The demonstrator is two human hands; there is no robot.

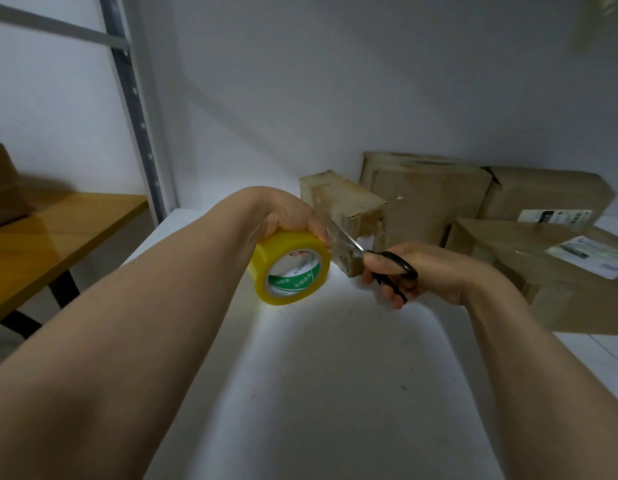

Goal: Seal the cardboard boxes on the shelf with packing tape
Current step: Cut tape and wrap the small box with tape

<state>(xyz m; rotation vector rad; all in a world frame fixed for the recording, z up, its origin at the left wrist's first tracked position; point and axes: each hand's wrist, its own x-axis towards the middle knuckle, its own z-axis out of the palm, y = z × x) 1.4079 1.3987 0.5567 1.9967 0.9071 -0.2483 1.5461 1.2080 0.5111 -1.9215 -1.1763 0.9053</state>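
Left arm (127,323) outstretched, hand (287,216) round tape (290,268)

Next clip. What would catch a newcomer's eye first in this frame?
The bright yellow tape roll, in the grip of the left hand at centre, stands out against the white shelf. Just right of it, the right hand holds black-handled scissors, blades pointing up-left between the roll and a small cardboard box. More brown boxes are piled at the shelf's back right.
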